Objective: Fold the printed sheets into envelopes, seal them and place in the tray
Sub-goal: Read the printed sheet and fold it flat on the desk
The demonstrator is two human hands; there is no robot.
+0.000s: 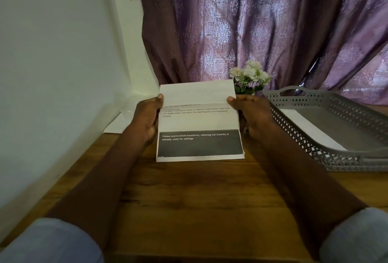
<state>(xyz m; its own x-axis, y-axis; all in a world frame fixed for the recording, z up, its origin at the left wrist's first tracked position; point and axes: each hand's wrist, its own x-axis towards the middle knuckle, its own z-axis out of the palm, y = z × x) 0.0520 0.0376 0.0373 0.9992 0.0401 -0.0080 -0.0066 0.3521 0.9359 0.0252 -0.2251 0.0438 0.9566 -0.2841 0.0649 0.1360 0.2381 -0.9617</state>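
Left hand (147, 120) and right hand (251, 115) grip the side edges of a partly folded white printed sheet (199, 124) above the wooden surface (199, 199), seemingly lifted clear, grey perforated plastic tray (327, 157) near right.

1. The printed sheet (199, 124) was white with black text lines and a dark band of white lettering near its lower edge; its top portion was folded down over the page, and it stood tilted above the table.
2. The tray (327, 153), grey with perforated walls and a handle cut-out, lay at 3 o'clock from the sheet, holding a white envelope (312, 128) flat inside.
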